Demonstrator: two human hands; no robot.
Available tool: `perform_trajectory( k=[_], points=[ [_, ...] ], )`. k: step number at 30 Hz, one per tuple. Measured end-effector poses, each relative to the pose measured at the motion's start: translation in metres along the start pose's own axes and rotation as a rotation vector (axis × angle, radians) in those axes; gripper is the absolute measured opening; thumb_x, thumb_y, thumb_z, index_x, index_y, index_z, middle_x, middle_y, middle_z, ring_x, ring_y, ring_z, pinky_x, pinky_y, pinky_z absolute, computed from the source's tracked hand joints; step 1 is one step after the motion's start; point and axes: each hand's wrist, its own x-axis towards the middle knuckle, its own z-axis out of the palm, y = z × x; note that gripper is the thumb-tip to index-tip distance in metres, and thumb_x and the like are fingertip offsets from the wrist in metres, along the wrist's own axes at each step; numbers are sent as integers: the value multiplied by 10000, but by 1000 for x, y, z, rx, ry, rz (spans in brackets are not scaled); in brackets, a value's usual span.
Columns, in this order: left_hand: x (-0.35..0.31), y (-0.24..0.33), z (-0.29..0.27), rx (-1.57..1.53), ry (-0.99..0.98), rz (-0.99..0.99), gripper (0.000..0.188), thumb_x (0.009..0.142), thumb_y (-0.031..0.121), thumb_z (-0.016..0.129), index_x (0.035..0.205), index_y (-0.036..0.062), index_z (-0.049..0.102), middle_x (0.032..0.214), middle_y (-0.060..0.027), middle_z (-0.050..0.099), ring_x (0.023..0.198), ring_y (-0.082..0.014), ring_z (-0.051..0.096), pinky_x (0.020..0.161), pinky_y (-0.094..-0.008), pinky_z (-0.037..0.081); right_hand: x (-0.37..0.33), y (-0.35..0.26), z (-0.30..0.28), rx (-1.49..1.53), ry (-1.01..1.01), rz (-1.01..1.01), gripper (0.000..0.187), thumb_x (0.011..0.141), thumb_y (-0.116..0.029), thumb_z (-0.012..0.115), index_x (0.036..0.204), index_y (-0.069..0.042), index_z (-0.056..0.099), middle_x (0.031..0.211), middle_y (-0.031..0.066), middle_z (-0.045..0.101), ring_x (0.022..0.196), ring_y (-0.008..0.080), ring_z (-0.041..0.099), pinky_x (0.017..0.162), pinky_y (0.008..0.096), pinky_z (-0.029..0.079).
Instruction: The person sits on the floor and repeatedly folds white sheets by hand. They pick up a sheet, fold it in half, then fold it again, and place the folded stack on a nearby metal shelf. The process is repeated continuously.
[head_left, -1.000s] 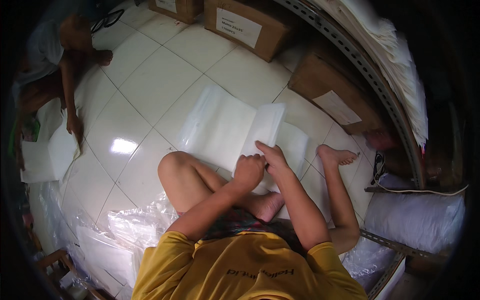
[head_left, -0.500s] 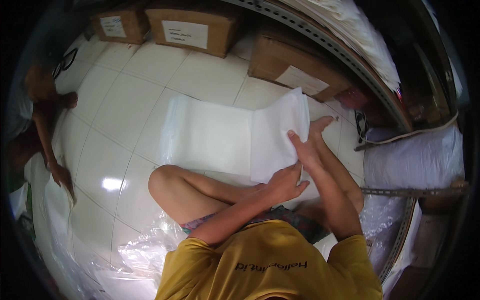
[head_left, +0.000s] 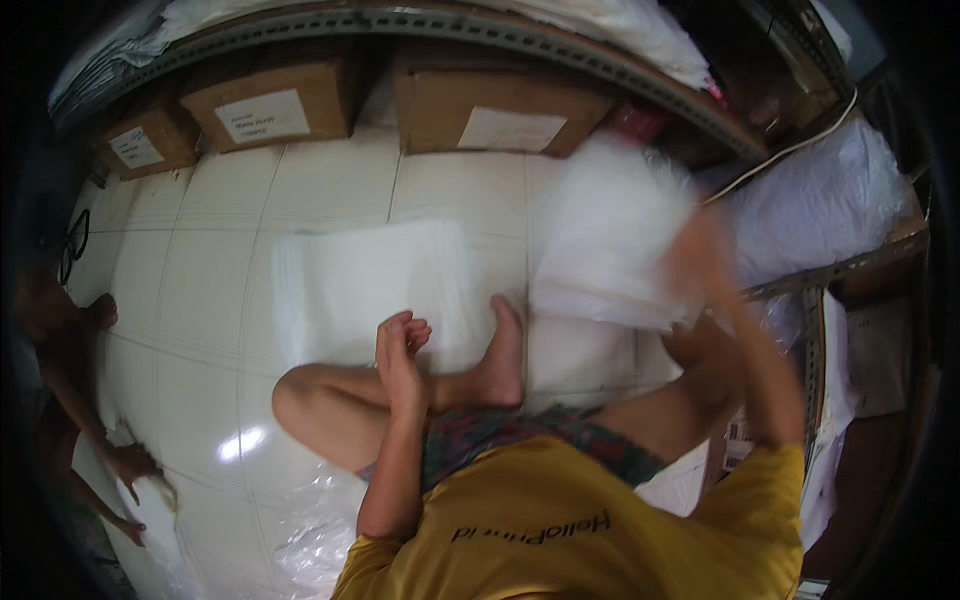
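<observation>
I sit on a white tiled floor (head_left: pixel 200 290) with my legs folded. My right hand (head_left: pixel 700 262) is raised to the right and blurred, gripping a white folded sheet (head_left: pixel 605 235) that it lifts off the floor. My left hand (head_left: pixel 400 345) hovers loosely curled above my shin with nothing in it. A stack of white flat sheets (head_left: pixel 370 285) lies on the floor just beyond my foot (head_left: pixel 503 350).
Cardboard boxes (head_left: pixel 265 105) (head_left: pixel 495 110) stand under a metal shelf rail along the far side. White plastic-wrapped bundles (head_left: pixel 830 200) fill the shelving at right. Crumpled clear plastic (head_left: pixel 310 520) lies by my left hip. Another person's arm and hand (head_left: pixel 125 460) work at the left edge.
My right hand has swung the white sheet up and to the right, away from the stack. My left hand let go of it and stays over my leg.
</observation>
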Motion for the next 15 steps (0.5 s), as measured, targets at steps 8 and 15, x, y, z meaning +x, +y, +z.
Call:
perform_trajectory(
  k=[8,15],
  points=[
    [2,-3,38,66,-340,-52,685,1019,586,249,1358,22,441,1402,-142,468,1361,-256,392,1146,-426,255,-47,6,27,177,-303,168,253,796,-91,577,1010,-5,683,883,179,707,829,352,687,767,412,539],
    [4,-15,39,-226,-449,-311,735,999,606,323,1484,54,321,1482,-175,403,1392,-299,347,1165,-452,221,-65,19,35,272,-408,299,277,740,-94,612,1000,-38,688,898,172,704,870,377,672,808,431,524]
  ],
)
